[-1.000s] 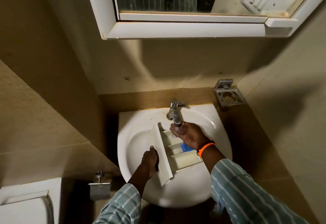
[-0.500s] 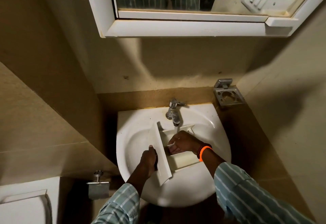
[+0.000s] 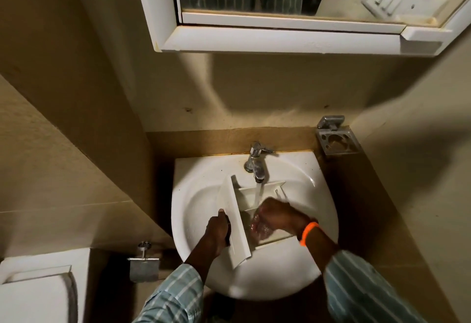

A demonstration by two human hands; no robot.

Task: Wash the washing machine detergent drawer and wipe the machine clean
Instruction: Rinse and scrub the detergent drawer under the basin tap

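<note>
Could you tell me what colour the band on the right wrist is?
Bright orange wristband, clearest in the head view.

**Both hands down, one gripping, one under the stream**

My left hand [image 3: 218,231] closes in a firm grip, thumb up, forearm reaching in from the near left in a striped sleeve. My right hand [image 3: 276,214] curls palm-down to its right, fingers [image 3: 260,228] blurred and wet, an orange band at the wrist.
</note>
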